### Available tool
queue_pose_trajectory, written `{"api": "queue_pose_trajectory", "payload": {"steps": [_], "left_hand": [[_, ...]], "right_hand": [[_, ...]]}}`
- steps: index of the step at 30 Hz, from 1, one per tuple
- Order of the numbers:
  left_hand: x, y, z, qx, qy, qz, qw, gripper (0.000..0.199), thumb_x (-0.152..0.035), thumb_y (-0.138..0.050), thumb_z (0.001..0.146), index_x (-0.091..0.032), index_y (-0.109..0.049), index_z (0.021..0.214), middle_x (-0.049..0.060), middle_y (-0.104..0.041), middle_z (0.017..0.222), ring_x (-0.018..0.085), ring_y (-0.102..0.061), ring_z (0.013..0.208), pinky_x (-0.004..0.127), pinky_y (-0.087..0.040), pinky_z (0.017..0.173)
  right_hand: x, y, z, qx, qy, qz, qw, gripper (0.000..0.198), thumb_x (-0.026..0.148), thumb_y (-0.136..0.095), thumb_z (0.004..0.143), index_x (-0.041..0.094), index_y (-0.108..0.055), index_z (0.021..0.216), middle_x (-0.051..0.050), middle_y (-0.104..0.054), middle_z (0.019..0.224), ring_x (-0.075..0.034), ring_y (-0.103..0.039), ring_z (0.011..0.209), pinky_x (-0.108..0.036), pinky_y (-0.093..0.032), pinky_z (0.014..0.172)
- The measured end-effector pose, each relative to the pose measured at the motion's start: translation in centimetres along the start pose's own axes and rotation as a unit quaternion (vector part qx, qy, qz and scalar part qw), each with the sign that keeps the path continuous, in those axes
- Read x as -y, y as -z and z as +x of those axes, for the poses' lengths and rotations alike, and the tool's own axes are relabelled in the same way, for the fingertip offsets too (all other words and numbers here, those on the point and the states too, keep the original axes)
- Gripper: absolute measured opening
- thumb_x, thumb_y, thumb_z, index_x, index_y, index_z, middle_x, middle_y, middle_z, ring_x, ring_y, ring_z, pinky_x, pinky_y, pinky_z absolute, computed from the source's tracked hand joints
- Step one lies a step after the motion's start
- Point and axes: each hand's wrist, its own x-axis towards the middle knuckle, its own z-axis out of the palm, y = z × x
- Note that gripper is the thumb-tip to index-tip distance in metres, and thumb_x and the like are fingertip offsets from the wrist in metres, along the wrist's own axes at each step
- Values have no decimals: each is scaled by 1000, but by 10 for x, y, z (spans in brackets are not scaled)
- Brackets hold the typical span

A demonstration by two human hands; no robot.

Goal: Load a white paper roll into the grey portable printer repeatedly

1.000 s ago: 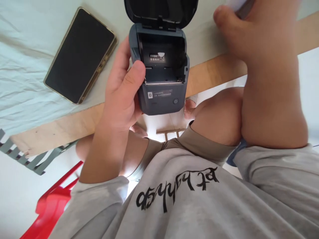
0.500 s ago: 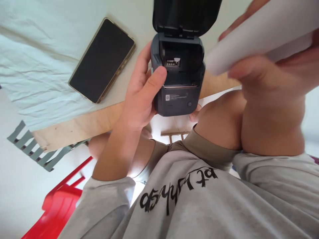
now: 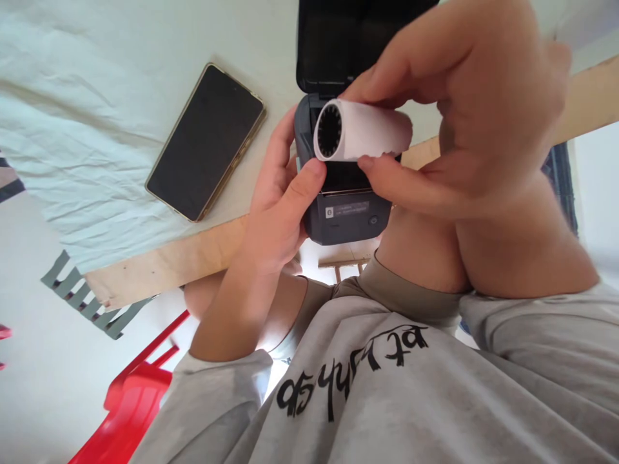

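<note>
Two hands of mine work over the table edge. Far left, a red chair shows below, and a phone lies dark and face up on the pale cloth, well apart from my hands. My left hand wraps the printer from its left side, thumb pressed against the front rim of the open bay. That printer is a small dark grey box with rounded corners, its lid swung up and back, a white label strip and a round button on its front face. Just over the open bay, my right hand pinches a roll of white paper between thumb below and fingers above. The roll lies sideways, its left end showing a dark core ringed with fine spokes.
</note>
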Motion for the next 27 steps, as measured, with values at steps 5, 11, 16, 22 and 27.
{"api": "queue_pose_trajectory", "payload": {"steps": [5,11,16,22,27], "left_hand": [[-2,-8,13,-38,66,-34,996,52,-55,-59,100,-38,-52,149,3,-68,128,27,-64,131,41,-62,102],[-2,-8,12,-41,58,-32,997,47,-52,-60,100,-34,-55,144,2,-67,130,28,-61,136,43,-62,102],[0,-1,2,30,-25,-22,999,40,-43,-76,91,-28,-65,127,0,-71,126,30,-47,150,44,-54,117],[2,6,12,84,-49,-12,995,54,-55,-82,78,-30,-68,124,-1,-75,118,34,-46,150,41,-56,114],[3,12,10,106,-70,39,991,52,-34,-86,81,-31,-66,129,-5,-69,134,26,-58,137,32,-54,113]], "right_hand": [[5,3,-3,-33,84,-129,988,18,23,-53,82,16,-55,99,3,-69,98,-10,-70,95,-21,-43,78],[5,0,-4,-37,71,-157,984,20,26,-46,83,17,-58,98,4,-66,92,-9,-69,97,-22,-41,82],[2,-2,-5,-17,96,-162,982,26,28,-44,93,19,-69,94,2,-70,107,-10,-66,101,-27,-43,86],[0,-3,-10,-35,204,-123,971,24,33,-50,95,22,-70,87,2,-67,94,-8,-56,88,-28,-40,83],[-2,-6,-9,-44,286,-86,953,18,31,-54,93,20,-66,87,6,-65,87,-2,-50,79,-26,-36,80]]}}
